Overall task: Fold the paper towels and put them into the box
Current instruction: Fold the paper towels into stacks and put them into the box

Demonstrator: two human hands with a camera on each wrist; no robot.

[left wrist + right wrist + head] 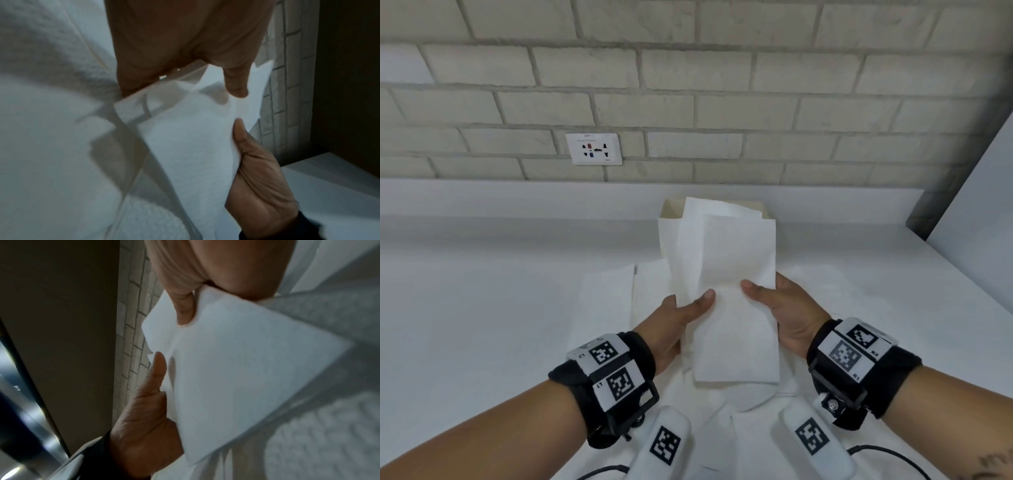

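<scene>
I see both thumbs on top of the folded white paper towel point(726, 308), held above the table point(482, 291); the fingers under it are hidden. My left hand point(674, 325) pinches its left edge, my right hand point(784, 315) its right. The open beige box point(671, 207) is mostly covered behind it. More flat white towels point(606, 294) lie below, their edges hard to separate.

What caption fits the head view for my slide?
Both hands, left hand and right hand, pinch a folded paper towel above more towels, before the box.
</scene>
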